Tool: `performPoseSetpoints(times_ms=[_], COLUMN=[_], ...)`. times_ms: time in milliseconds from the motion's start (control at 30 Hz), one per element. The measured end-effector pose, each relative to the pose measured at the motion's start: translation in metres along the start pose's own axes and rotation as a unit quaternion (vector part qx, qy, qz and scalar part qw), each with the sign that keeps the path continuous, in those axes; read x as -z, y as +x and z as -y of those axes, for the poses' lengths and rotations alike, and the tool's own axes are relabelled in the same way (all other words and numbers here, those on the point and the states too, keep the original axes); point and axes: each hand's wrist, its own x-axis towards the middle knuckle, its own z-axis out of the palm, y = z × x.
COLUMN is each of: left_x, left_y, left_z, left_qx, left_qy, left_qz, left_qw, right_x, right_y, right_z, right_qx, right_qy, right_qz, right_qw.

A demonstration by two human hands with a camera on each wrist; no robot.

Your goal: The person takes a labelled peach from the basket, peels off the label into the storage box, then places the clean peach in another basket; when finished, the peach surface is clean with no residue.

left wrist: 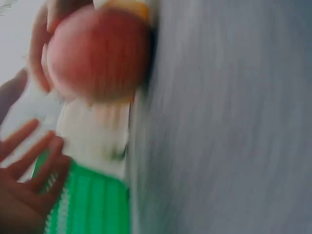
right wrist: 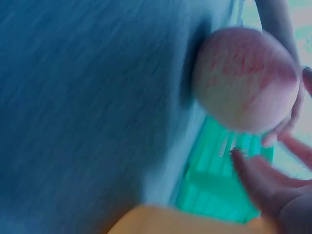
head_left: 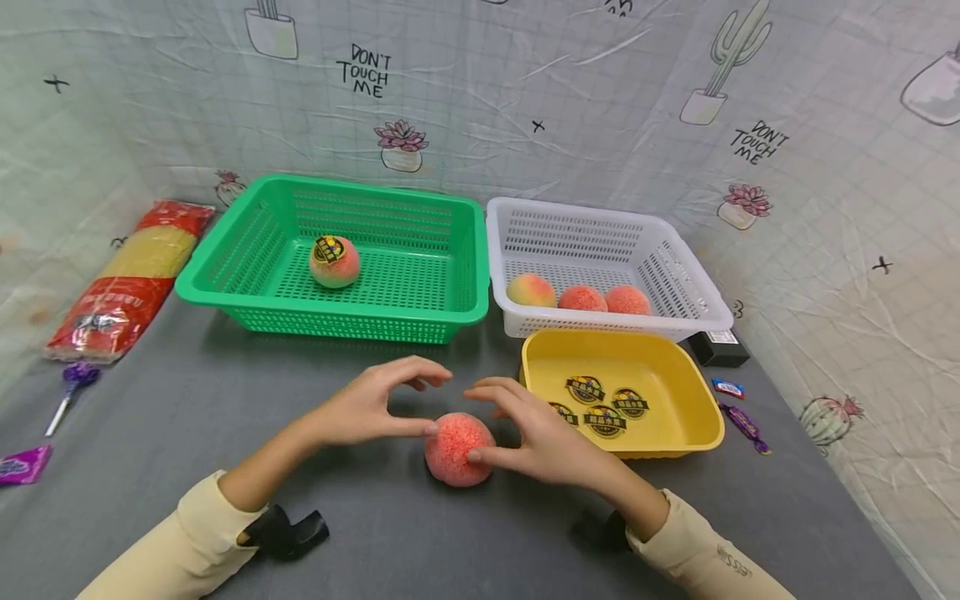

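Note:
A pinkish-red peach (head_left: 452, 448) rests on the dark table between my two hands. My left hand (head_left: 378, 404) is at its left with fingers spread, the thumb tip at the peach's edge; I cannot tell whether it touches. From the right, my right hand (head_left: 547, 437) reaches over, its thumb in front of the peach and its fingers stretched out. In the left wrist view the peach (left wrist: 100, 53) is blurred and the left fingers (left wrist: 36, 161) stand apart from it. The right wrist view shows a paler side of the peach (right wrist: 243, 80).
Behind, a green basket (head_left: 360, 321) holds one peach with a sticker (head_left: 337, 268). The white basket (head_left: 615, 225) holds three peaches. Several round black stickers (head_left: 604, 421) lie in a yellow tray (head_left: 678, 392). A red-and-yellow bag (head_left: 135, 279), a lollipop (head_left: 75, 379) and wrapped sweets lie at the sides.

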Motion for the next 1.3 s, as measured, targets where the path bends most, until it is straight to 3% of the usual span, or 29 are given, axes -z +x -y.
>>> performPoseSetpoints(times_ms=[67,133,200,300,400,467,733,867,1133,1300], left_x=[0.011,0.022,0.033,0.047,0.055,0.058,0.058,0.058,0.058,0.058], left_y=[0.002,0.004,0.004,0.001,-0.002,-0.004,-0.006,-0.006,-0.006,-0.007], left_z=[-0.002,-0.004,-0.004,-0.001,0.004,0.007,0.009,0.01,0.008,0.008], left_qx=[-0.036,-0.067,-0.066,-0.018,0.047,0.076,0.089,0.094,0.09,0.08], left_qy=[0.051,0.109,0.162,0.227,0.267,0.275,0.269,0.271,0.271,0.276], left_qz=[-0.066,-0.134,-0.19,-0.233,-0.228,-0.217,-0.216,-0.217,-0.219,-0.22], left_qw=[0.9959,0.9826,0.9661,0.9455,0.9352,0.9335,0.9343,0.933,0.9328,0.9321], right_x=[-0.003,-0.005,-0.008,-0.012,-0.014,-0.015,-0.016,-0.007,0.057,0.111], right_y=[0.002,0.004,0.005,0.005,0.004,0.004,0.001,-0.004,-0.02,-0.028], right_z=[0.004,0.006,0.006,0.005,0.003,0.002,0.005,0.015,0.034,0.021], right_qx=[-0.032,-0.061,-0.08,-0.094,-0.094,-0.088,-0.076,-0.074,-0.071,-0.091], right_qy=[0.012,0.013,0.015,0.013,0.019,0.02,0.016,0.013,-0.019,-0.05], right_qz=[0.03,0.057,0.076,0.094,0.095,0.088,0.075,0.074,0.018,-0.05], right_qw=[0.999,0.9964,0.9938,0.9911,0.9909,0.992,0.9942,0.9944,0.9971,0.9933])
